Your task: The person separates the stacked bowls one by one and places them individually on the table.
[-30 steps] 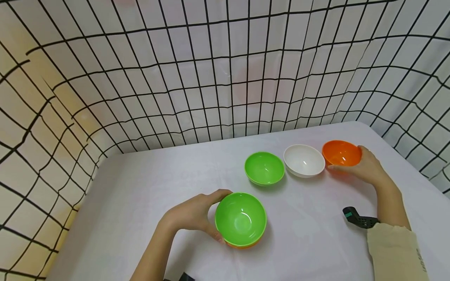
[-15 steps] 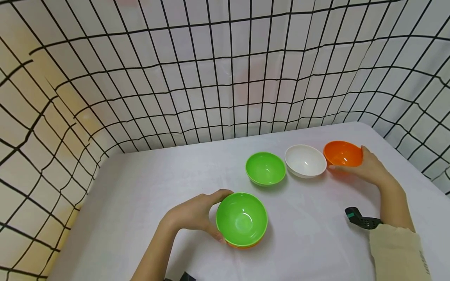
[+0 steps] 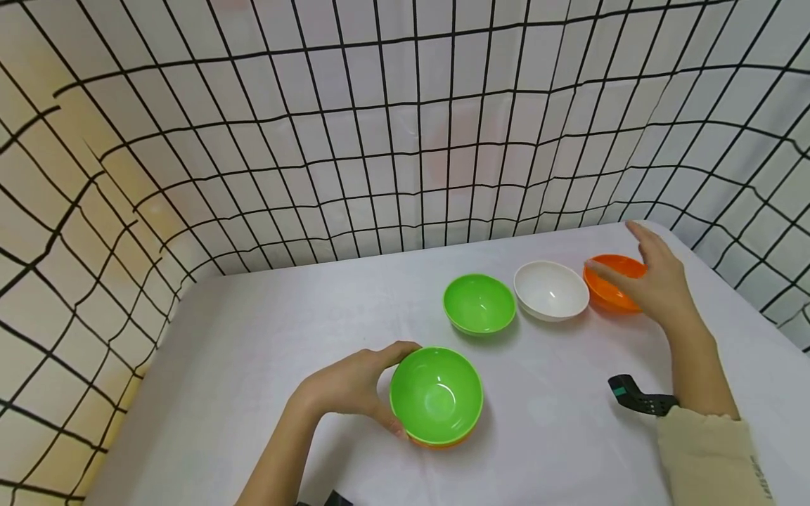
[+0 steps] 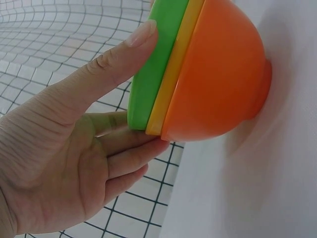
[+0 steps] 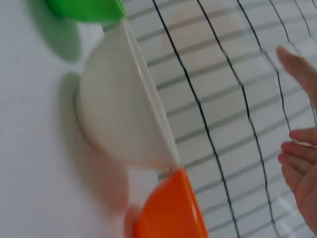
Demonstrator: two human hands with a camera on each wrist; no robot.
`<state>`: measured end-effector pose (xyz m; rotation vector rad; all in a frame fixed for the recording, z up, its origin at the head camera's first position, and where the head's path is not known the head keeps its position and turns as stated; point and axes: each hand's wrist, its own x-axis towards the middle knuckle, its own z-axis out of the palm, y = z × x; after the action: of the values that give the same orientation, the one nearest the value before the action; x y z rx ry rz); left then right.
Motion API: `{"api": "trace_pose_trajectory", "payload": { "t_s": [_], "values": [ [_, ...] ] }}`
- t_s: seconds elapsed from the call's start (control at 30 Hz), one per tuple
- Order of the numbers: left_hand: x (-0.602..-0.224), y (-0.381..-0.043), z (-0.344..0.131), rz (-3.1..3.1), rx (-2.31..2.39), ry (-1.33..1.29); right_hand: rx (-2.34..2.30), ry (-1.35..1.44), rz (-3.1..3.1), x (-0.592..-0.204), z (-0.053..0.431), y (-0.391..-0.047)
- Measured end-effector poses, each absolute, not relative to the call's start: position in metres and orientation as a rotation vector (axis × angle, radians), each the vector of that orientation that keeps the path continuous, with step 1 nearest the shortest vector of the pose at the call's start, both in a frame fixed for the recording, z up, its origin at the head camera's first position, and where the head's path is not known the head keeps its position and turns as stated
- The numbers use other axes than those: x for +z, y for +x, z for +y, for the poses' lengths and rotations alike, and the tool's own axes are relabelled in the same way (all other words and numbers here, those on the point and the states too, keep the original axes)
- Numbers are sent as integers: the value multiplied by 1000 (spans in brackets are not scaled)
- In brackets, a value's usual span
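Observation:
My left hand (image 3: 351,383) grips a nested stack of bowls by the side, thumb and fingers spread around the rims. On top is a green bowl (image 3: 436,393); the left wrist view shows a yellow bowl (image 4: 168,84) beneath it and an orange bowl (image 4: 223,74) at the bottom, standing on the table. At the far right, my right hand (image 3: 661,284) hovers over a second orange bowl (image 3: 610,299), thumb and fingers spread apart, holding nothing. The right wrist view shows that hand (image 5: 302,163) clear of the bowl's rim.
Left of the orange bowl stand a white bowl (image 3: 550,290) and another green bowl (image 3: 479,303), in a row on the white table (image 3: 266,316). A black wire grid (image 3: 405,133) encloses the table's back and sides.
My right hand has let go of the orange bowl and lifted above it, fingers spreading. The left hand and its stack have stayed put.

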<state>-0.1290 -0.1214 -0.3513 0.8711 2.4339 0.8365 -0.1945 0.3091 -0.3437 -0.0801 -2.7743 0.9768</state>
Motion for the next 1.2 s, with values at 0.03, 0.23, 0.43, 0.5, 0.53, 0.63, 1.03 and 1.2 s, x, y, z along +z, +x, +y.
{"api": "trace_pose_trajectory", "payload": {
  "t_s": [0.03, 0.23, 0.43, 0.5, 0.53, 0.63, 1.03, 1.2],
  "values": [
    [-352, -129, -122, 2435, 834, 870, 986, -20, -2755, -341, 300, -193],
    [-352, -129, -122, 2444, 825, 879, 1039, 302, -2668, -324, 253, -180],
    [-352, -129, -122, 2437, 829, 870, 1060, 503, -2641, -318, 231, -168],
    [-352, -130, -122, 2436, 831, 872, 1080, 545, -2648, -316, 227, -165],
    [-352, -130, -122, 2435, 832, 872, 1085, 567, -2650, -316, 224, -164],
    [-351, -130, -121, 2435, 833, 873, 1104, 618, -2652, -315, 217, -162],
    [-352, -131, -123, 2433, 835, 884, 1392, 1096, -2471, -328, 193, -162],
    [-352, -131, -123, 2431, 840, 892, 1388, 1182, -2607, -333, 179, -157]
  ]
}}
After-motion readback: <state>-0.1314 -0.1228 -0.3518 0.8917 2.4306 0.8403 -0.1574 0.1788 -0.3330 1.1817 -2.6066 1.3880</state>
